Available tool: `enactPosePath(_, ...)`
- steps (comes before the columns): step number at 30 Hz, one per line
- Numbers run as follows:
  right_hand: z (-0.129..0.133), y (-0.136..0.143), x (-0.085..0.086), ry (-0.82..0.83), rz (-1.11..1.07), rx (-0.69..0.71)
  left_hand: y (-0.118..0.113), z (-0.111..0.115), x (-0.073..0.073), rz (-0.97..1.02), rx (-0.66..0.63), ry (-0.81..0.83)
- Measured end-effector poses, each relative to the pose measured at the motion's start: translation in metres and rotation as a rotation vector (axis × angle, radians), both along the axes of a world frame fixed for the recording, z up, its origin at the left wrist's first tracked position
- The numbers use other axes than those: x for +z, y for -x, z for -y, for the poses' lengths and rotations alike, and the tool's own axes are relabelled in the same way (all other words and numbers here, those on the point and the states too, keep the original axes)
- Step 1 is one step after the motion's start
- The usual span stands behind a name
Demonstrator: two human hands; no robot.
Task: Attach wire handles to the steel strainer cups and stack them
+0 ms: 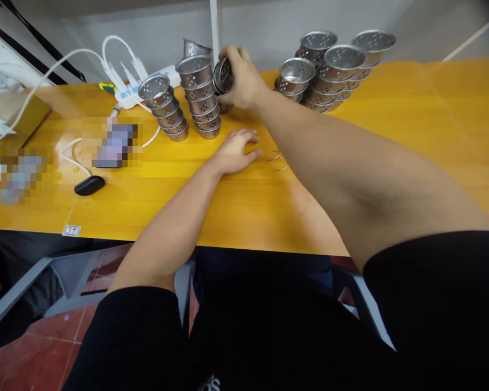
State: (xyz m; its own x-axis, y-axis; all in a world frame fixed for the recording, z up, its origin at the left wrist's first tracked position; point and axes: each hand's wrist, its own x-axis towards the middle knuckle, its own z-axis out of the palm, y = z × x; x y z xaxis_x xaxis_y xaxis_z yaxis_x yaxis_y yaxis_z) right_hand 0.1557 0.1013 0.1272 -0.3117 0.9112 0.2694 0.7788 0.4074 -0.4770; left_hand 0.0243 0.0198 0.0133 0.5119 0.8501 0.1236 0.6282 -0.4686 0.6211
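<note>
My right hand (241, 79) is wrapped round a perforated metal cup (223, 75), tilted on its side with its rim turned left. Just left of it rises a tall stack of similar cups (199, 92); part of another cup shows below my hand. Nearer to me, my left hand (237, 152) lies on the yellow table (244, 212), fingers stretched out and holding nothing. A few thin wires (282, 163) lie to its right, partly hidden by my right forearm. A shorter leaning stack (165, 108) stands on the left.
Several more stacks of perforated cups (336, 70) stand at the back right. A white power strip (146, 87) with cables, a blurred phone (116, 145) and a black oval device (89, 185) are on the left. A cardboard box (28, 117) sits at the far left.
</note>
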Motion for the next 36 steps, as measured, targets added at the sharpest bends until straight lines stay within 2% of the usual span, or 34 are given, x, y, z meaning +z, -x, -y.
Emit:
enactPosePath(7, 0.006, 0.0, 0.008, 0.009, 0.147, -0.068, 0.002, -0.006, -0.009, 0.068, -0.022, -0.013)
enactPosePath(11, 0.022, -0.009, 0.005, -0.016, 0.169, -0.104, 0.001, -0.006, -0.005, 0.125, -0.007, -0.036)
enactPosePath(16, 0.044, -0.036, 0.009, 0.04, 0.172, -0.026, 0.001, 0.002, 0.013, 0.361, 0.127, -0.215)
enactPosePath(20, 0.044, -0.055, 0.016, 0.078, 0.213, 0.056, 0.0, 0.015, 0.023, 0.421, 0.214, -0.292)
enactPosePath(23, 0.044, -0.062, 0.023, 0.118, 0.24, 0.072, 0.002, 0.015, 0.022, 0.421, 0.281, -0.296)
enactPosePath(26, 0.052, -0.063, 0.034, 0.24, 0.254, 0.038, 0.007, 0.006, 0.013, 0.416, 0.319, -0.264)
enactPosePath(28, 0.057, -0.064, 0.042, 0.337, 0.263, 0.016, 0.011, 0.0, 0.004, 0.394, 0.267, -0.207)
enactPosePath(32, 0.06, -0.067, 0.052, 0.482, 0.271, 0.019, 0.007, -0.003, -0.013, 0.341, 0.013, -0.042)
enactPosePath(34, 0.058, -0.067, 0.051, 0.48, 0.329, 0.049, 0.001, -0.002, -0.017, 0.363, -0.058, -0.014)
enactPosePath(36, 0.057, -0.066, 0.046, 0.427, 0.38, 0.079, -0.004, 0.0, -0.016, 0.39, -0.043, -0.023)
